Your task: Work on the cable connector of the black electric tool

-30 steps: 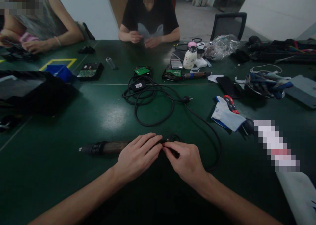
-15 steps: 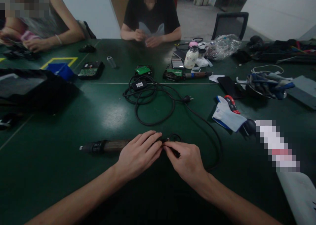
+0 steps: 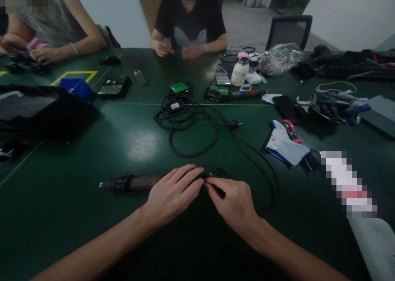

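Observation:
An electric screwdriver (image 3: 143, 183) with a brown barrel and a black nose lies on the green table, its tip pointing left. My left hand (image 3: 174, 192) is wrapped over the rear half, hiding much of the body. At the back end, my right hand (image 3: 233, 194) is closed in a pinch, thumb and forefinger touching my left fingertips. What sits in that pinch is covered by the fingers. A thin black cable (image 3: 221, 170) curves just behind the right hand. The thicker power cord (image 3: 274, 174) runs down the right side towards that hand.
Beyond my hands lie the coiled cord with its adapter box (image 3: 174, 105) and plug (image 3: 235, 124). On the right are a glove (image 3: 285, 145), red-handled pliers (image 3: 291, 131) and a phone (image 3: 288, 109). A black bag (image 3: 46, 116) stands left. Two people sit opposite.
My hands hold nearly the same pose on the screwdriver. Across the table, one person's hands have moved apart.

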Motion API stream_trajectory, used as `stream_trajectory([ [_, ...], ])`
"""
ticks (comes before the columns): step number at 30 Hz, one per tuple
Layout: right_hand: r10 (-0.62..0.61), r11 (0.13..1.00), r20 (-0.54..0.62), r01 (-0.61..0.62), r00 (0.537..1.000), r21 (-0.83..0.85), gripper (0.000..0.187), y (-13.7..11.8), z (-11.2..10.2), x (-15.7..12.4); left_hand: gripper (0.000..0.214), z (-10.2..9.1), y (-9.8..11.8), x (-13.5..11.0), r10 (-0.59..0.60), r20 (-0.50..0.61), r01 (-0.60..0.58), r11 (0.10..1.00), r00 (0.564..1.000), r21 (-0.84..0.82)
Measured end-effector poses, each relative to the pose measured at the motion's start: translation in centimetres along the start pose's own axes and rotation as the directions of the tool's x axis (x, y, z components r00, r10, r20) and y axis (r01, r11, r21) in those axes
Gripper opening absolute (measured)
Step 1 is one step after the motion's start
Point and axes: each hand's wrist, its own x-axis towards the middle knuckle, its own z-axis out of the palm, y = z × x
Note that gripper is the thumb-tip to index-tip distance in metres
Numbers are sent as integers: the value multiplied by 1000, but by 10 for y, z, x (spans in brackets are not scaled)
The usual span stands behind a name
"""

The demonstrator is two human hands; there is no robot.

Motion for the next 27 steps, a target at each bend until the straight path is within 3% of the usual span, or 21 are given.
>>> stream_trajectory([
  [27,6,1000,1,-6,1000,5,21,0,0,1,24,1,-1,0,27,-18,-27,999,999,-21],
])
